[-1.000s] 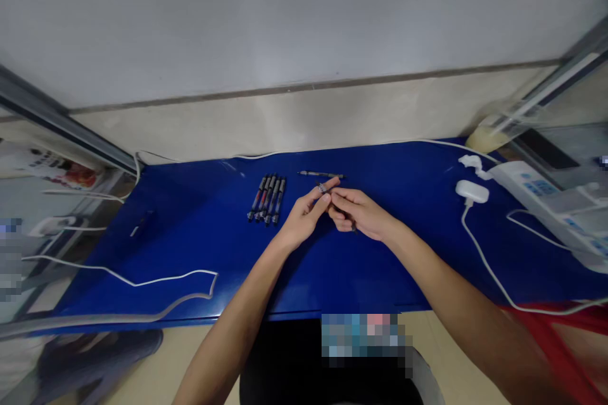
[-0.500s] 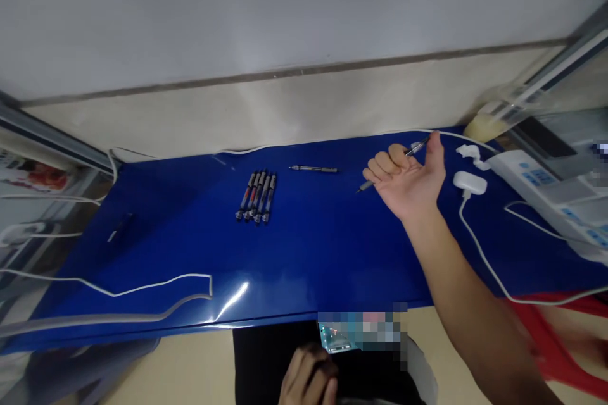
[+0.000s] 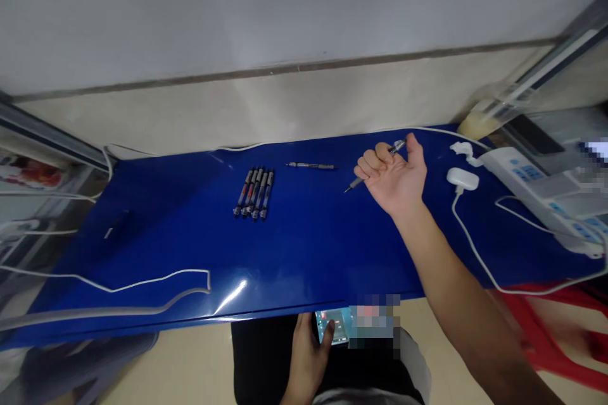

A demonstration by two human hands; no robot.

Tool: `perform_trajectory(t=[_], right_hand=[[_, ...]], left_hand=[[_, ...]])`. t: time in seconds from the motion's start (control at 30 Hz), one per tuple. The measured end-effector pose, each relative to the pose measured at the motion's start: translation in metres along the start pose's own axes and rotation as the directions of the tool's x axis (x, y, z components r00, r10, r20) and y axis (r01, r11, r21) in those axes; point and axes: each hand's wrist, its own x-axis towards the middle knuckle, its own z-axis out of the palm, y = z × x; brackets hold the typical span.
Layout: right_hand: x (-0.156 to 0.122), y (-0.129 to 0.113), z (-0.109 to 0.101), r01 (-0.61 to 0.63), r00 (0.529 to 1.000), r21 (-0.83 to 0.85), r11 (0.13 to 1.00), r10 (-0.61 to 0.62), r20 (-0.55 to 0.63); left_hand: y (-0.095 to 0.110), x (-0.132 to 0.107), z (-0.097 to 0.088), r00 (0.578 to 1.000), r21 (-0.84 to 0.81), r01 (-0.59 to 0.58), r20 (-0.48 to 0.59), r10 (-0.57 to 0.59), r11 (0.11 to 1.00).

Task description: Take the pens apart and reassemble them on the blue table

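The curled fingers (image 3: 370,166) of the right hand (image 3: 394,185) clench a slim grey pen (image 3: 354,185), with the palm turned up and the thumb (image 3: 411,155) raised just beside the pen's upper end. The pointed tip sticks out past the little finger toward the left, and the upper end shows between thumb and forefinger. This hand is over the far right part of a glossy blue table top (image 3: 190,247); whether it touches the surface is hard to tell. The right forearm (image 3: 456,285) runs from it toward the near right. The left hand (image 3: 306,357) is well apart, below the near edge of the table, gripping a smartphone (image 3: 330,326) with the thumb (image 3: 327,333) on its screen. Part of the smartphone is blurred out, and dark trousers (image 3: 261,354) lie behind that hand. Left of the right hand, a lone metal pen (image 3: 311,166) lies near the far edge, and five pens (image 3: 254,193) sit side by side further left. To the right are a white charger (image 3: 462,178) with its white cable and a white device with blue keys (image 3: 527,171). A white cable (image 3: 142,281) snakes across the near left of the table.
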Motion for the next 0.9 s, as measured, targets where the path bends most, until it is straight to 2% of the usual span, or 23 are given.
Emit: perform_trajectory(t=[0.23, 0.43, 0.67, 0.8, 0.9], right_hand=[[-0.001, -0.001, 0.0, 0.026, 1.0, 0.002, 1.0, -0.026, -0.016], [-0.001, -0.002, 0.003, 0.058, 0.997, 0.004, 0.998, -0.057, -0.053], [-0.001, -0.003, 0.004, 0.053, 0.997, 0.009, 0.999, -0.053, -0.058], [-0.003, -0.005, 0.001, 0.023, 0.998, 0.009, 1.0, -0.022, -0.064], [-0.005, -0.005, -0.001, 0.008, 0.996, -0.007, 1.0, -0.008, -0.094]], left_hand=[[-0.007, -0.002, 0.001, 1.0, -0.072, 0.019, -0.019, -0.021, 0.997], [0.003, -0.001, -0.002, 1.0, -0.062, 0.021, 0.011, -0.02, 0.998], [0.024, -0.002, -0.009, 0.968, 0.201, -0.197, 0.195, 0.158, 0.96], [0.036, -0.003, -0.012, 0.9, 0.336, -0.372, 0.357, 0.248, 0.866], [0.043, -0.004, -0.012, 0.861, 0.394, -0.449, 0.431, 0.27, 0.802]])
